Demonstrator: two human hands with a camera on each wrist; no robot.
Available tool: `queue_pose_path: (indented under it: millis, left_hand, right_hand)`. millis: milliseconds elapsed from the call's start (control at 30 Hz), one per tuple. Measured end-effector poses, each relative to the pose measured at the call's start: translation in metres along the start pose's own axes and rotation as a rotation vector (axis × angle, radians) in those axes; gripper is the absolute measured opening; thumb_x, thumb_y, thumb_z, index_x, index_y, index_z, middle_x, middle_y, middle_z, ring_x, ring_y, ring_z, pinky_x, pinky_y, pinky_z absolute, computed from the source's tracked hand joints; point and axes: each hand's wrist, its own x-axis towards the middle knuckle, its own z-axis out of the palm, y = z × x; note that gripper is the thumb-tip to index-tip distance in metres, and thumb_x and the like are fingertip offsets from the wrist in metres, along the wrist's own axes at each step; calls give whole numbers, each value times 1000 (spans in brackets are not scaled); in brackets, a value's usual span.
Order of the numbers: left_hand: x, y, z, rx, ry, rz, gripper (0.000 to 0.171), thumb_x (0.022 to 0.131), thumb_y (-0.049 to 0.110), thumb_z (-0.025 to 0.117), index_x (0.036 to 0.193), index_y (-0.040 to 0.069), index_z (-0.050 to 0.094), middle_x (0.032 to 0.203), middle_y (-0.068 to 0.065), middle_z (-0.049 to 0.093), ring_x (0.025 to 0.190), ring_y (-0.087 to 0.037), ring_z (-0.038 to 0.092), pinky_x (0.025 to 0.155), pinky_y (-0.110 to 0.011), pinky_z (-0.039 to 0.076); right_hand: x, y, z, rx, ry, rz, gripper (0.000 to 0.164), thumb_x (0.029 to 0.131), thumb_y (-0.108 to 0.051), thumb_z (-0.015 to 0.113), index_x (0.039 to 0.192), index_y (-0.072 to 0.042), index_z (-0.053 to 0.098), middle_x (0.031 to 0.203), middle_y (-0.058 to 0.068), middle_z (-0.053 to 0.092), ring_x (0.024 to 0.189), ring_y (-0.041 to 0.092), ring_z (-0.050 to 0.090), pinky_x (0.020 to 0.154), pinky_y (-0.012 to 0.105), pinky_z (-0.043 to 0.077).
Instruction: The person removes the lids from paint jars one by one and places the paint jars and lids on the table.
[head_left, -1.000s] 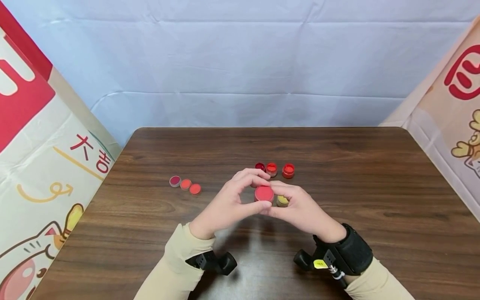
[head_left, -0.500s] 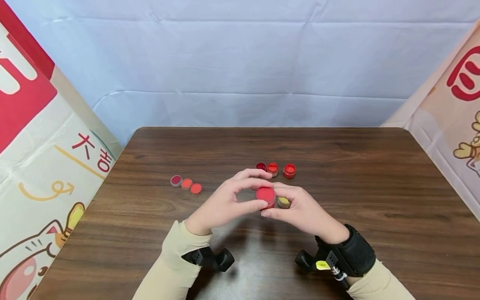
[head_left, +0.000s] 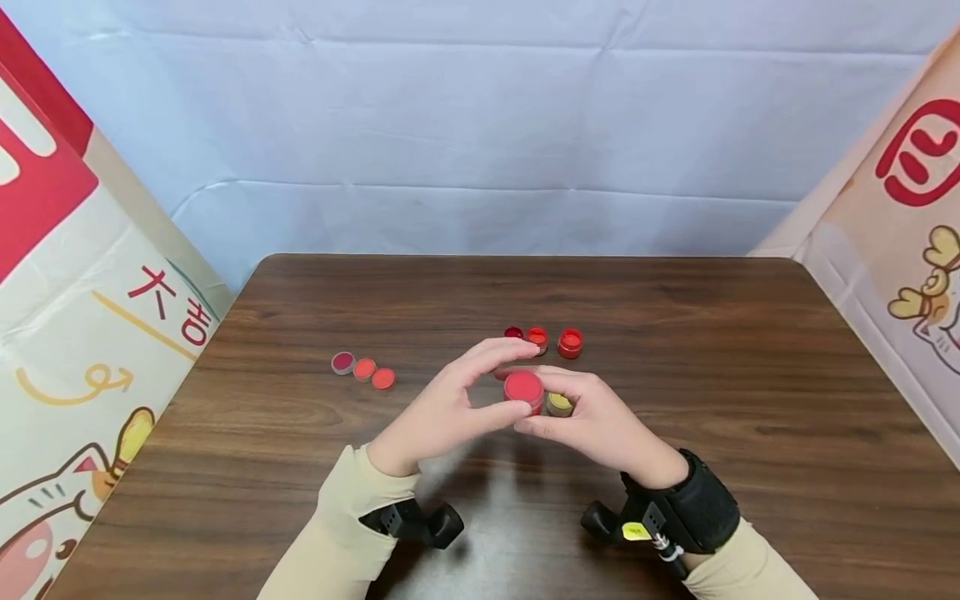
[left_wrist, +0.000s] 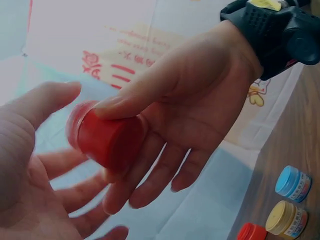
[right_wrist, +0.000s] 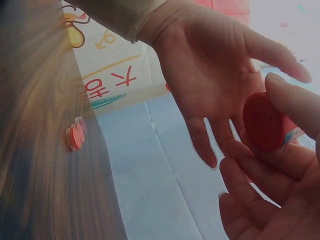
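Note:
My right hand (head_left: 592, 414) holds a small red paint jar (head_left: 523, 390) above the table, its thumb on one side and its fingers on the other. Seen from the left wrist, the jar (left_wrist: 107, 135) is tilted in that grip. My left hand (head_left: 442, 408) curves loosely around the jar's left side. In the left wrist view its thumb stands apart from the jar; whether any of its fingers touch it, I cannot tell. A bit of the jar's label shows in the right wrist view, where the left palm (right_wrist: 215, 75) faces the jar.
Behind the hands stand red jars (head_left: 570, 342). A yellow-topped jar (head_left: 559, 404) sits beside the right fingers; a blue jar (left_wrist: 293, 183) shows only in the left wrist view. Left on the wooden table (head_left: 262, 433) lie three round lids (head_left: 364, 369).
My left fingers have eased away from the red jar, which stays in my right hand. Earlier the left fingertips were closer around it. The view has shifted slightly.

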Motion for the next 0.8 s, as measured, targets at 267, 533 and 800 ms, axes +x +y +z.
queue_pose_path:
  millis: [267, 533, 800]
  left_hand:
    - [-1, -1, -2, -20, -35, 5, 22, 86, 10, 66, 108, 12, 63, 126, 4, 50, 107, -16, 52, 92, -39, 42]
    - [0, 0, 4, -21, 26, -60, 21, 81, 12, 72, 96, 14, 57, 120, 6, 54, 99, -14, 54, 90, -39, 41]
    - [0, -1, 2, 8, 16, -69, 37, 81, 14, 73, 114, 17, 57, 119, 6, 54, 99, -14, 53, 88, -35, 43]
  right_hand:
    - [0, -2, 0, -11, 3, -7, 35, 79, -17, 76, 112, -12, 67, 113, -6, 64, 111, 13, 53, 89, 34, 45]
    - [0, -1, 2, -28, 17, -28, 35, 78, -15, 77, 111, -13, 67, 106, -8, 65, 103, 13, 55, 87, 36, 46]
    - [0, 1, 2, -2, 2, -15, 35, 80, -15, 74, 114, -12, 66, 114, -6, 63, 108, 13, 54, 89, 38, 45]
